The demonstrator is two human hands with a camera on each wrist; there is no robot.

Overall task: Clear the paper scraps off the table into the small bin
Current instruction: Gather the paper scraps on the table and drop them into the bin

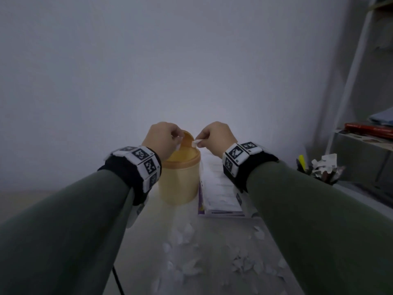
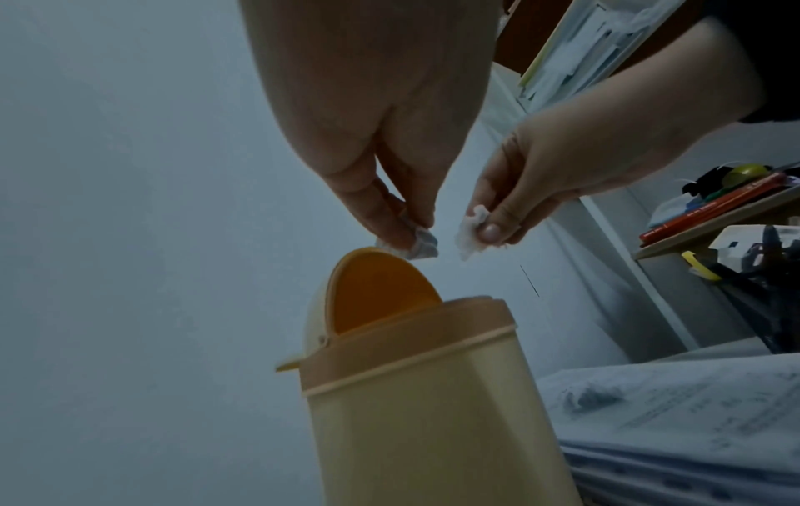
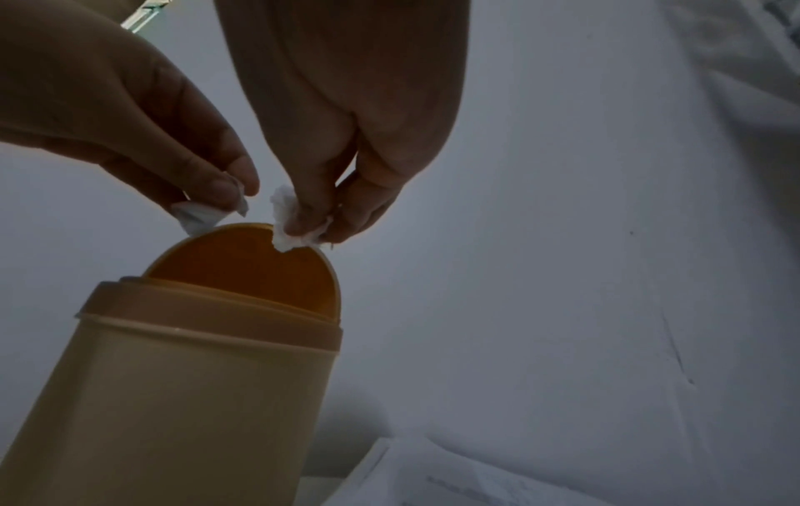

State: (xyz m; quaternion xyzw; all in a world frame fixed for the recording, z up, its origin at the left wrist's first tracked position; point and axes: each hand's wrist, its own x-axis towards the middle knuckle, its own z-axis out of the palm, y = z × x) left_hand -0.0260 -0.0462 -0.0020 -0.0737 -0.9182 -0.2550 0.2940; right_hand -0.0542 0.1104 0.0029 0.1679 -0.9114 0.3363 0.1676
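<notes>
A small yellow bin (image 1: 179, 184) (image 2: 424, 421) (image 3: 173, 393) stands on the white table against the wall, its orange swing lid (image 2: 381, 294) (image 3: 251, 270) tipped up. Just above the lid, my left hand (image 1: 163, 139) (image 2: 402, 232) pinches a crumpled paper scrap (image 1: 178, 143) (image 2: 422, 248) (image 3: 199, 214). My right hand (image 1: 214, 138) (image 3: 316, 222) pinches another white scrap (image 1: 196, 143) (image 2: 469, 232) (image 3: 287, 222) close beside it. Several loose paper scraps (image 1: 187, 248) lie on the near part of the table.
A stack of printed papers (image 1: 221, 188) (image 2: 675, 410) lies right of the bin. Further right stands a pen holder (image 1: 319, 169) with crumpled paper in it, and shelves (image 1: 368, 135) with books. A black cable (image 1: 117, 279) hangs at the table's near left edge.
</notes>
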